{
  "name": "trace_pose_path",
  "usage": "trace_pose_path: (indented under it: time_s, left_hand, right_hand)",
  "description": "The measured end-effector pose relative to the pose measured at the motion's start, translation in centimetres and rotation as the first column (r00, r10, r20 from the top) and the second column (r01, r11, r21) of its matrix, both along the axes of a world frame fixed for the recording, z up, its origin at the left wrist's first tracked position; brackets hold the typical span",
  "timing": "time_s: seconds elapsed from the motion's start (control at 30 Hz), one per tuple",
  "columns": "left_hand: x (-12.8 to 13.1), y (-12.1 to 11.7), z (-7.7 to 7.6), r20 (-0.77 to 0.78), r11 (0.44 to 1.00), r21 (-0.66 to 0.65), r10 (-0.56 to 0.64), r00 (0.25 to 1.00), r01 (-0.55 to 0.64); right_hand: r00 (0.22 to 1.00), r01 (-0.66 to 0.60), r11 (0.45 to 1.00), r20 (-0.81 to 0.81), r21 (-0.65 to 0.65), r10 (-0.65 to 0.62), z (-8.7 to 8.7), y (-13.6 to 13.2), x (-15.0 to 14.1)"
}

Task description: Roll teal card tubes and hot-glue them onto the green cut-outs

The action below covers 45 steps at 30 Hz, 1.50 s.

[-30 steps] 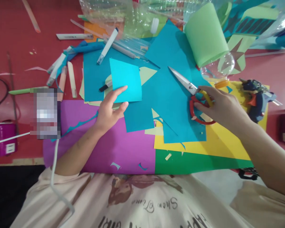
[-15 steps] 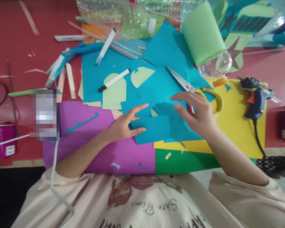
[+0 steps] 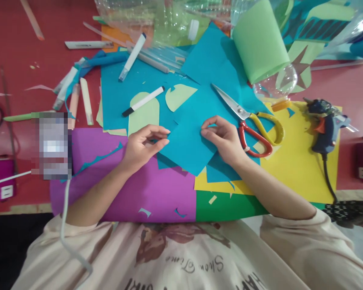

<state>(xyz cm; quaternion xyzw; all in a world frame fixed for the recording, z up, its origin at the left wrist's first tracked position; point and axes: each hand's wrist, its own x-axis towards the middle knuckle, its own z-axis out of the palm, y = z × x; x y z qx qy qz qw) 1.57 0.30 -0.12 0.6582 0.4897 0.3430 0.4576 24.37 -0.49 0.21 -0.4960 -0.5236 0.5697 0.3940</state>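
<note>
A piece of blue paper is between my two hands, turned so one corner points toward me. My left hand pinches its left side with thumb and fingertips. At its right side my right hand has thumb and index finger together on the paper. Scissors with one red and one yellow handle lie just right of my right hand, blades apart. A light green cut-out with a black-and-white marker across it is beyond my left hand. Another green scrap lies farther in.
A glue gun lies on yellow paper at right. A plastic bottle wrapped in green paper lies at the back. Several markers are at left, near a blurred phone with a white cable. Purple paper lies near me.
Both hands have closed on the blue paper, which is turned and shifted up. My right hand has moved left off the scissors, uncovering the red handle. My left hand has moved slightly left.
</note>
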Motion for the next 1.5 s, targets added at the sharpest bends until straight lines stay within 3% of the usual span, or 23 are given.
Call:
trace_pose_path:
  time_s: [0.17, 0.27, 0.4, 0.5, 0.63, 0.8, 0.97, 1.17, 1.33, 1.5]
  left_hand:
    - [0.4, 0.3, 0.3, -0.026, 0.99, 0.075, 0.121, 0.992, -0.119]
    - [0.7, 0.6, 0.6, -0.08, 0.994, 0.104, 0.04, 0.996, -0.031]
    - [1.7, 1.0, 1.1, -0.073, 0.987, 0.119, -0.1, 0.992, 0.108]
    - [2.5, 1.3, 1.3, 0.046, 0.996, 0.053, -0.081, 0.996, 0.078]
    - [2.9, 1.6, 0.9, 0.091, 0.999, -0.03, -0.034, 0.995, 0.037]
    - [2.6, 1.5, 0.2, 0.092, 0.998, -0.066, 0.014, 0.996, -0.008]
    - [2.3, 1.5, 0.2, 0.13, 0.986, -0.142, -0.066, 0.989, 0.085]
    - [2.2, 1.5, 0.3, 0.14, 0.987, -0.113, -0.096, 0.986, 0.112]
    - [2.1, 1.5, 0.5, 0.089, 0.981, -0.099, -0.158, 0.983, 0.166]
    - [1.8, 1.4, 0.4, 0.139, 0.968, -0.148, -0.183, 0.973, 0.203]
  right_hand:
    - [0.969, -0.211, 0.977, -0.142, -0.041, 0.203, -0.1, 0.2, 0.1]
    - [0.96, -0.264, 0.96, -0.116, -0.088, 0.254, -0.1, 0.1, 0.1]
    - [0.98, -0.187, 0.981, 0.06, -0.049, 0.19, -0.2, 0.0, 0.0]
    - [0.99, -0.045, 0.999, 0.135, 0.012, 0.043, -0.4, 0.0, 0.0]
    - [0.99, 0.094, 0.995, 0.102, 0.036, -0.097, -0.5, 0.1, -0.1]
    - [0.996, 0.091, 0.994, 0.012, 0.054, -0.092, -0.6, 0.1, -0.2]
    - [0.991, 0.105, 0.989, -0.088, 0.101, -0.096, -0.9, 0.2, -0.2]
    - [0.999, 0.034, 0.997, -0.025, 0.064, -0.032, -0.9, 0.2, -0.1]
    - [0.997, 0.016, 0.993, 0.072, 0.117, -0.024, -1.0, 0.1, -0.1]
    - [0.999, 0.015, 0.992, 0.032, 0.127, -0.02, -1.2, 0.1, 0.0]
